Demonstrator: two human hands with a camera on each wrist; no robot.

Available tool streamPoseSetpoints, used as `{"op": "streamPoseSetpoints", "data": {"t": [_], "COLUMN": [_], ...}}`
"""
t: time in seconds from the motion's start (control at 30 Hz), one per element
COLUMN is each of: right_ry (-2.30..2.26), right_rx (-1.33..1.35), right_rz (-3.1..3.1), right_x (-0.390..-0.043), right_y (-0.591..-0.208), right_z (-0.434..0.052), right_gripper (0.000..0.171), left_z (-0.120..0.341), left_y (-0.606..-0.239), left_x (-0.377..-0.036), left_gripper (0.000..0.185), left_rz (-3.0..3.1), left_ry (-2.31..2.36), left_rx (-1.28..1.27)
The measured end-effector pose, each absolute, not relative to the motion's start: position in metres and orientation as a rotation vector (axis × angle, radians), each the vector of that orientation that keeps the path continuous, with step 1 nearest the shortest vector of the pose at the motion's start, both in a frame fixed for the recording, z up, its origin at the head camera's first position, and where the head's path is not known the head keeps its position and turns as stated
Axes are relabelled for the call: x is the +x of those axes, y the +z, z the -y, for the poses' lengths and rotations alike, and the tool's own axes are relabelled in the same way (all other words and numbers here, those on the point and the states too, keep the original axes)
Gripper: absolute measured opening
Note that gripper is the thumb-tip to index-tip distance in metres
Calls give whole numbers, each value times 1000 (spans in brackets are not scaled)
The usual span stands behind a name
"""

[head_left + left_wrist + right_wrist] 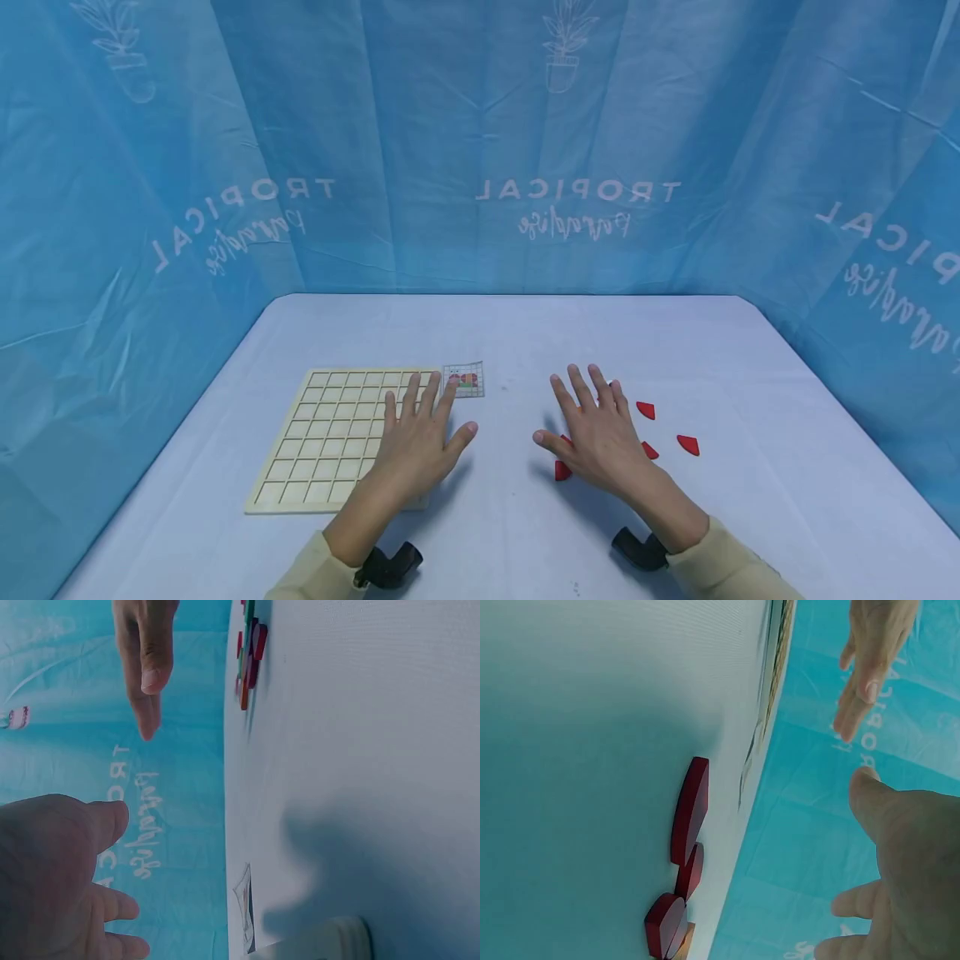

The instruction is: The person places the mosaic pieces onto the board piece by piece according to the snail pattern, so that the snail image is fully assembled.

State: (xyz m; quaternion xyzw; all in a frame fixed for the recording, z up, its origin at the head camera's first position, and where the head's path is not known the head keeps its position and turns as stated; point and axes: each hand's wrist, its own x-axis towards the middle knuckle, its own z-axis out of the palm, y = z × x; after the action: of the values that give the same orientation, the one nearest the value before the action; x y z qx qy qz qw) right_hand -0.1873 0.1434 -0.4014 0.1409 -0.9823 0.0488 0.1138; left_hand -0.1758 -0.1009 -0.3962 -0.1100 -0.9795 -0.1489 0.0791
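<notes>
My left hand (416, 446) hovers with spread fingers over the right side of a pale wooden grid board (330, 425), covering some of its squares. A small printed card (471, 382) with a coloured picture lies at the board's top right corner, near the left fingertips. My right hand (603, 442) is held palm down above several red wedge-shaped pieces (687, 445), hiding part of the group. Both hands hold nothing. In the right wrist view, thick red pieces (690, 810) with a curved side lie on the table below the hand. The left wrist view also shows green and orange edges among the pieces.
A white cloth covers the table (510, 333). Blue printed curtains (450, 125) hang behind it and at both sides. Black wrist-worn devices (390, 567) sit at both sleeve cuffs and reach inward low over the table.
</notes>
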Motion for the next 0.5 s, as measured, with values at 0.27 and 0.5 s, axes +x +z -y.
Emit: {"op": "streamPoseSetpoints", "data": {"t": [0.27,0.5], "right_ry": [147,239], "right_rx": [412,476], "right_rz": [2902,2901], "right_x": [-192,-196], "right_y": [-398,-396], "right_z": [-137,-131], "right_gripper": [86,84], "left_z": [108,120], "left_y": [-396,-395], "left_x": [-177,-176], "left_gripper": [73,72], "left_rz": [2924,2934], "left_ry": [-438,-467], "left_rx": [-319,-309]}}
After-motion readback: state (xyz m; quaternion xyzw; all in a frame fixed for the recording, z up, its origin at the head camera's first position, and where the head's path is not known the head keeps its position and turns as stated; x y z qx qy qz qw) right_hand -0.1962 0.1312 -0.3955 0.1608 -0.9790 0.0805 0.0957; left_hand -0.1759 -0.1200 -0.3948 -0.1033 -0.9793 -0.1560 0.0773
